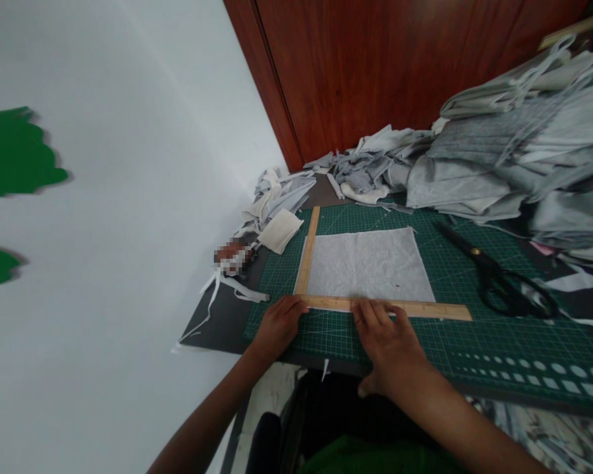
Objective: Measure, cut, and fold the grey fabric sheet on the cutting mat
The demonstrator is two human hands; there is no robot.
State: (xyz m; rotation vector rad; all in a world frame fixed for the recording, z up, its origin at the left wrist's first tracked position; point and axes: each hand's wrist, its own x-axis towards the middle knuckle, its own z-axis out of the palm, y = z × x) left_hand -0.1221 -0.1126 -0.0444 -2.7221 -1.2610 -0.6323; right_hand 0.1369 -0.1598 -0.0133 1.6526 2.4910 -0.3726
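Along the wooden ruler (435, 310), your right hand (390, 343) presses, fingers outstretched; whether your left hand (279, 324) grips its corner, I can't tell; cloth (366, 266) beneath partly hidden, ruler too blurred to read.

The left hand (279, 322) and the right hand (388, 339) were bare from fingertips to wrist. The left forearm (205, 411) and right forearm (457, 411) were likewise bare as far as they showed, slender and tapering toward the wrists. A green garment (375, 459) was noted at the torso, partly shaded. Beyond it the lap was black; whether cloth or shadow could not be determined.
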